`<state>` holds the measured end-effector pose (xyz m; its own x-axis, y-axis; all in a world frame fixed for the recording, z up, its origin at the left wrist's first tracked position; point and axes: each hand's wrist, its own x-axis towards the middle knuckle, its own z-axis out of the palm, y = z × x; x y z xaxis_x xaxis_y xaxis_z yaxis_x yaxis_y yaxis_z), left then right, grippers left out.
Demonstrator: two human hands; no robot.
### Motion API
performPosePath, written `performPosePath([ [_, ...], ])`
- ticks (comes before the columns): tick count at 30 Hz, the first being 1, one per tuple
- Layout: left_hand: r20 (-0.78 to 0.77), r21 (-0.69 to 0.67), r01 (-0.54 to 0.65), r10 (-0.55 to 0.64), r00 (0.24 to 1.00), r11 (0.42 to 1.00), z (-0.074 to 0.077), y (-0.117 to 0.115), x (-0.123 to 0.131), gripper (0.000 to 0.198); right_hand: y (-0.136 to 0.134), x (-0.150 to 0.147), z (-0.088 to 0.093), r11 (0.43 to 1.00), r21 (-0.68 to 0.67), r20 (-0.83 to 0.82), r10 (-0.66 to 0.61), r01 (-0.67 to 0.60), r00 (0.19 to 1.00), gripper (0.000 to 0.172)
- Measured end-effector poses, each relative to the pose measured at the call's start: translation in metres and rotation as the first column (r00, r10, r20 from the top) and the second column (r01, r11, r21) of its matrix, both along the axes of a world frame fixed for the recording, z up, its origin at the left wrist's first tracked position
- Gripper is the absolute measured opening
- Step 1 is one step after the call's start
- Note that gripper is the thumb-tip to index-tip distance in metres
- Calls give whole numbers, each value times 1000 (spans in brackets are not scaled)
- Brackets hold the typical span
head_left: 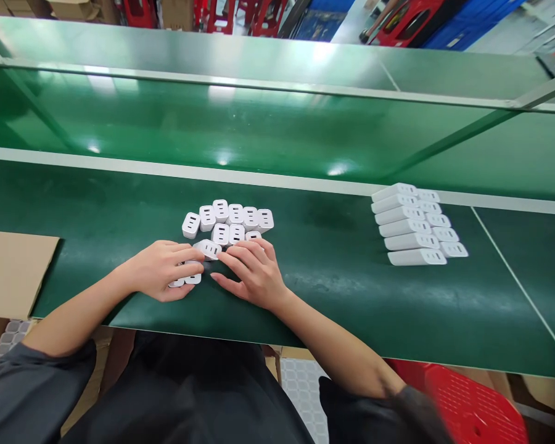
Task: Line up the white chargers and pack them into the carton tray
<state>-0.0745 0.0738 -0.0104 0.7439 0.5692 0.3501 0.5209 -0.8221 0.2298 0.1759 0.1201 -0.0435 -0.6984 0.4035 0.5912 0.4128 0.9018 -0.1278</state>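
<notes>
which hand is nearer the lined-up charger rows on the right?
Right. The right hand sits left of the charger rows, apart from them; the left hand is farther left, beyond it.

A single camera rides on the person's head, above and just behind the left hand (160, 269) and right hand (252, 271). It faces forward and steeply down, close enough that both forearms run up from the bottom edge. The hands sit a little left of centre and low in the frame. The green bench (333, 290) stretches wide beyond and to either side of them, sloping slightly down to the right. Far past the hands, the view reaches a raised shelf (259, 58).
</notes>
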Motion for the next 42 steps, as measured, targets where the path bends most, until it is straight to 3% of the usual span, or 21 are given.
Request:
performPosePath([
  [2,-22,12,-8,8,1000,1000,1,0,-2,17,-1,-5,-1,997,48,54,-58,55,997,36],
  [5,-46,62,-13,16,999,998,1,0,-3,17,0,-9,0,994,95,93,-69,60,993,29],
  [10,-43,49,-37,39,998,998,4,1,-3,13,9,2,3,999,18,102,44,-46,994,28],
  [15,-21,10,-45,45,999,999,2,1,-5,24,7,3,-1,965,-33,31,262,-261,965,23],
  [17,1,-3,-46,46,999,999,3,0,-4,32,5,1,-2,980,-20,-14,199,-200,980,22],
  [20,17,-20,-55,56,998,998,7,-3,0,36,9,0,-1,997,1,-11,-83,83,996,29],
  [22,-17,-29,-72,71,997,997,9,-6,6,40,13,1,0,985,39,40,-171,169,985,33],
  [27,-116,-36,-175,170,979,984,7,-11,16,36,15,2,4,998,48,37,-29,27,999,24],
  [31,-135,-132,-180,163,977,975,9,-9,10,30,10,5,11,984,-15,-9,178,-179,984,18],
  [33,-162,-158,-195,170,972,968,12,-8,5,32,11,8,13,976,-36,-30,213,-214,976,21],
  [36,-193,-149,-218,188,963,964,14,-8,3,38,20,14,12,999,-36,-58,-23,21,998,27],
  [38,-189,-113,-230,206,960,967,13,-10,5,44,27,17,8,978,-12,-52,-211,210,976,33],
  [40,-173,-64,-246,232,957,967,12,-11,8,47,32,16,4,960,26,-13,-278,278,961,36],
  [42,-171,-19,-256,249,953,967,10,-11,11,46,32,14,2,961,63,29,-270,268,962,34],
])
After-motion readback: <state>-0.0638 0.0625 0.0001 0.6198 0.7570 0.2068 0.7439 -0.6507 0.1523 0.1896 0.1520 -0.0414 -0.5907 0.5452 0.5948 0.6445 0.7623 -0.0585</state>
